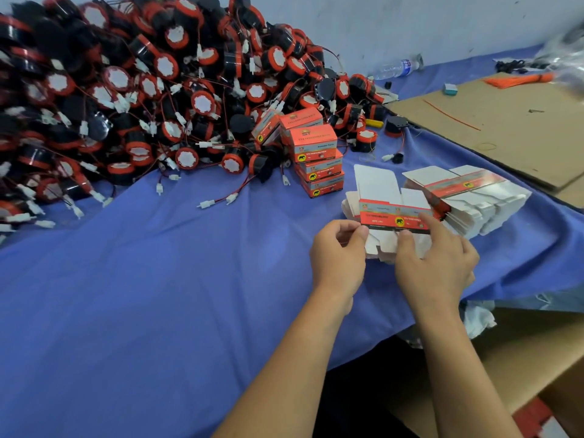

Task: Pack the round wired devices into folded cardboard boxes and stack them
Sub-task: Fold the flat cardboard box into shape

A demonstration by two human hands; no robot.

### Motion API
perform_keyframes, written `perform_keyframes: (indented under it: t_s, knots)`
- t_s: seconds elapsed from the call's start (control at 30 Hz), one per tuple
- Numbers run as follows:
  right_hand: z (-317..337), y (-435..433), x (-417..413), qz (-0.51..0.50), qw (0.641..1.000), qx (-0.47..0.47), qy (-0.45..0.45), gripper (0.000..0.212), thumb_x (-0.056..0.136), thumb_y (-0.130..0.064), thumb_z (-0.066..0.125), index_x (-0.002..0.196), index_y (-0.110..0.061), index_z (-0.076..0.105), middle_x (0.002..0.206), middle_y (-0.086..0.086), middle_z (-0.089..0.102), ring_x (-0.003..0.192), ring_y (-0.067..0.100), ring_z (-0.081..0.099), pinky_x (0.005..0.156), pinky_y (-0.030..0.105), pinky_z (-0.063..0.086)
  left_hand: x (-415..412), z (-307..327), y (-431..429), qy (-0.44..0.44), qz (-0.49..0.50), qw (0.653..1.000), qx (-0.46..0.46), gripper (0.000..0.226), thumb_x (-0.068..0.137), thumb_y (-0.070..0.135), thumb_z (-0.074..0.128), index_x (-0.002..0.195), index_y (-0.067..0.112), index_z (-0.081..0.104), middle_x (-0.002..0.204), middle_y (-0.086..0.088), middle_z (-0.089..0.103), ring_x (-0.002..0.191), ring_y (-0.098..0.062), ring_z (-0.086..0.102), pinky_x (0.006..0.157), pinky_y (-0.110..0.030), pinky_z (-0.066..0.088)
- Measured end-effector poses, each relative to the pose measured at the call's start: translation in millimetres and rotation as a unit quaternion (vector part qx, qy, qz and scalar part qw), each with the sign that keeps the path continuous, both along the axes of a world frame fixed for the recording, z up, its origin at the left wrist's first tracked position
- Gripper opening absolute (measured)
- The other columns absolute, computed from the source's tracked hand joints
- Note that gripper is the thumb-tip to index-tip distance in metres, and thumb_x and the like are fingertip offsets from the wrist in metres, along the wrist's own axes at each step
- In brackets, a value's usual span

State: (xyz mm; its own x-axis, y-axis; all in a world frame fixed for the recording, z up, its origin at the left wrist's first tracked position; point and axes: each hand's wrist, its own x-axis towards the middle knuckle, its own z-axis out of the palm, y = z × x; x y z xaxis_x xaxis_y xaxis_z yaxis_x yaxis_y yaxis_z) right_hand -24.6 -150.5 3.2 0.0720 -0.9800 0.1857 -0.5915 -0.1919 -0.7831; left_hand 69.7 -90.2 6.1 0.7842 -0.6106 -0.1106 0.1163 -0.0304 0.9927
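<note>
The left hand pinches the left edge of one flat box, and the right hand pinches its middle. The flat box is just in front of the stack of packed boxes. The pile of round devices lies left of that stack on the bench. If the hands pull too hard, the flat box may bend or tear.

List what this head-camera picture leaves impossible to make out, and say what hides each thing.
1. Head view: print on the flat box, pinched by the left hand and right hand, is blurred.
2. Head view: the device pile runs past the left and top edges; no count possible.
3. Head view: the stacked boxes are closed, so contents are hidden.
</note>
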Motion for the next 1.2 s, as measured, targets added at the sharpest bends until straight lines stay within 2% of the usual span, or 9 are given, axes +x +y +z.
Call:
perform_keyframes:
  t_s: [0.27, 0.4, 0.5, 0.6, 0.73, 0.9, 0.97, 1.07, 1.2]
  knots:
    - [38, 20, -6, 0.082, 0.991, -0.079, -0.069, 0.056, 0.089, -0.053, 0.052, 0.14, -0.03, 0.061, 0.139, -0.008, 0.062, 0.133, 0.017, 0.047, 0.11, 0.049, 0.037, 23, 28, 62, 0.023, -0.022, 0.993, -0.117, 0.022, 0.103, 0.01, 0.06, 0.12, 0.019, 0.071, 0.094, -0.001, 0.078, 0.078, -0.01, 0.064, 0.071, -0.019, 0.054]
    - [51, 46, 9, 0.189, 0.969, -0.089, -0.129, 0.068, 0.086, -0.047, 0.078, 0.146, -0.032, 0.052, 0.135, -0.018, 0.059, 0.129, 0.002, 0.051, 0.104, 0.018, 0.04, 31, 35, 101, -0.021, -0.019, 0.992, -0.125, 0.028, 0.103, 0.009, 0.06, 0.123, 0.023, 0.073, 0.103, -0.007, 0.078, 0.085, -0.011, 0.064, 0.075, -0.023, 0.055]
    - [51, 64, 26, 0.279, 0.952, -0.079, -0.093, 0.076, 0.078, -0.042, 0.085, 0.142, -0.046, 0.045, 0.129, -0.024, 0.048, 0.12, -0.008, 0.044, 0.095, 0.009, 0.033, 35, 35, 133, -0.038, 0.004, 0.992, -0.123, 0.028, 0.103, 0.01, 0.059, 0.119, 0.027, 0.074, 0.105, 0.001, 0.079, 0.088, -0.011, 0.067, 0.074, -0.022, 0.054]
    - [45, 83, 45, 0.341, 0.939, -0.032, -0.035, 0.086, 0.073, -0.041, 0.09, 0.147, -0.035, 0.047, 0.136, -0.011, 0.046, 0.115, -0.021, 0.035, 0.096, -0.003, 0.027, 44, 33, 170, -0.031, 0.044, 0.99, -0.128, 0.028, 0.104, 0.01, 0.057, 0.124, 0.024, 0.073, 0.111, 0.004, 0.078, 0.104, -0.011, 0.073, 0.082, -0.022, 0.057]
    - [34, 121, 70, 0.399, 0.917, 0.001, -0.026, 0.081, 0.073, -0.038, 0.09, 0.144, -0.034, 0.053, 0.128, -0.009, 0.054, 0.116, -0.008, 0.053, 0.101, 0.012, 0.04, 52, 24, 219, -0.03, 0.098, 0.988, -0.115, 0.029, 0.105, 0.01, 0.056, 0.125, 0.024, 0.072, 0.112, 0.004, 0.078, 0.103, -0.013, 0.072, 0.087, -0.027, 0.057]
    - [15, 162, 99, 0.515, 0.853, 0.08, 0.042, 0.065, 0.084, -0.043, 0.081, 0.141, -0.047, 0.051, 0.146, 0.0, 0.034, 0.135, 0.001, 0.039, 0.109, 0.015, 0.037, 63, 14, 274, 0.035, 0.16, 0.979, -0.124, 0.03, 0.106, 0.007, 0.053, 0.124, 0.021, 0.073, 0.113, 0.001, 0.078, 0.099, -0.011, 0.072, 0.079, -0.022, 0.057]
    - [9, 174, 107, 0.541, 0.832, 0.123, 0.024, 0.063, 0.083, -0.041, 0.083, 0.138, -0.047, 0.054, 0.143, -0.002, 0.038, 0.125, -0.005, 0.049, 0.102, 0.012, 0.044, 66, 11, 292, 0.044, 0.173, 0.976, -0.123, 0.031, 0.106, 0.007, 0.051, 0.123, 0.021, 0.073, 0.113, 0.0, 0.078, 0.098, -0.01, 0.071, 0.08, -0.022, 0.058]
    - [2, 188, 118, 0.543, 0.828, 0.137, 0.03, 0.062, 0.079, -0.043, 0.086, 0.135, -0.046, 0.058, 0.135, -0.003, 0.048, 0.111, 0.004, 0.062, 0.098, 0.033, 0.056, 69, 4, 312, 0.034, 0.186, 0.977, -0.099, 0.032, 0.106, 0.007, 0.051, 0.12, 0.024, 0.074, 0.111, 0.002, 0.078, 0.099, -0.01, 0.072, 0.083, -0.025, 0.059]
    - [-7, 205, 125, 0.537, 0.836, 0.094, 0.063, 0.06, 0.079, -0.043, 0.085, 0.132, -0.046, 0.059, 0.126, -0.012, 0.048, 0.099, -0.025, 0.05, 0.073, -0.003, 0.042, 71, -9, 326, -0.033, 0.236, 0.971, -0.02, 0.035, 0.104, 0.007, 0.054, 0.113, 0.033, 0.076, 0.104, 0.012, 0.078, 0.092, -0.005, 0.072, 0.078, -0.02, 0.058]
